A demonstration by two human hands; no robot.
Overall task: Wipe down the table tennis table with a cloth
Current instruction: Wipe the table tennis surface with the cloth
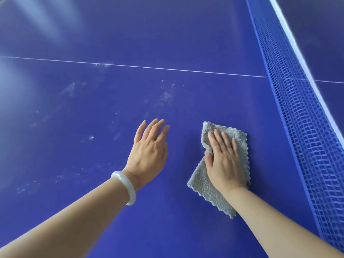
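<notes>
Right hand (225, 159) presses fluffy grey cloth (202, 185) onto dust-smeared blue table (111, 99).

The place reads as a games or sports room set up for ping-pong, though nothing beyond the playing surface shows, so whether it is a home, a club or a hall cannot be told. A deep blue table tennis table (167, 43) fills the whole view. A blue mesh net (297, 118) with a white top band (305, 58) crosses it on the right. A thin white centre line (149, 67) runs up to the net and goes on beyond it on the far half. Left of the net, pale dusty smears (165, 94) mark the surface, and further left of the net soft glare (46, 21) lies on the blue
</notes>
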